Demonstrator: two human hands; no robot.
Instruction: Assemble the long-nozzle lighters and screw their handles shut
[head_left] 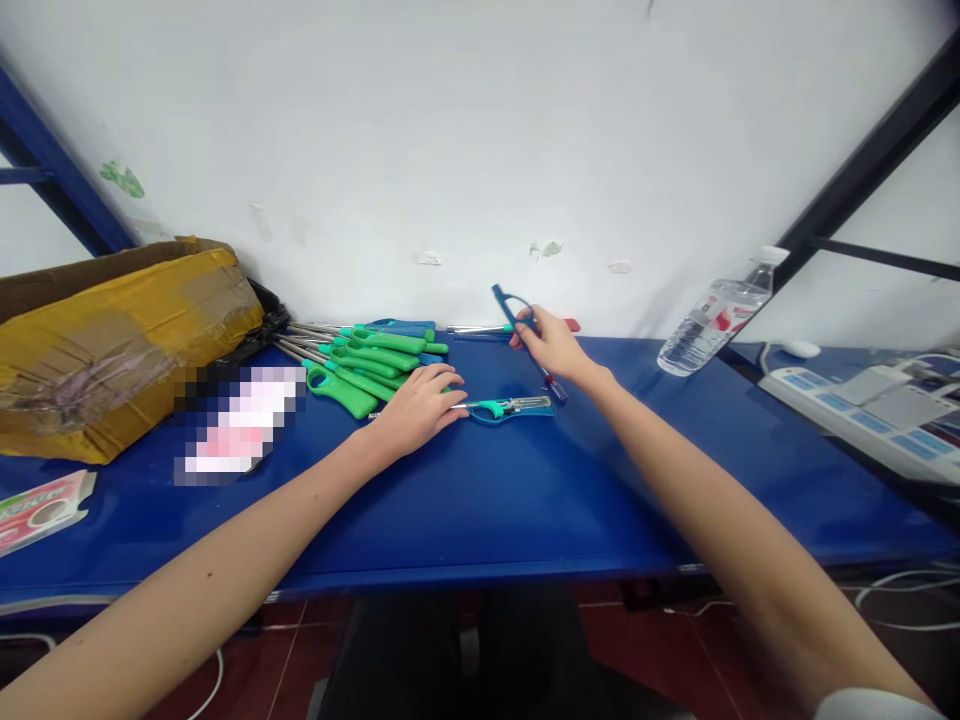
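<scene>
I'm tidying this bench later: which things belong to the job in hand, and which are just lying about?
Belonging to the job, it seems:
blue casing piece, held up
opened lighter, insides showing
screwdriver
green lighters, piled

Probably just lying about:
water bottle
taped cardboard box
power strip

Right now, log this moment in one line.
left hand: on open lighter | right hand: holds blue shell | green lighters: piled beside left hand
</scene>
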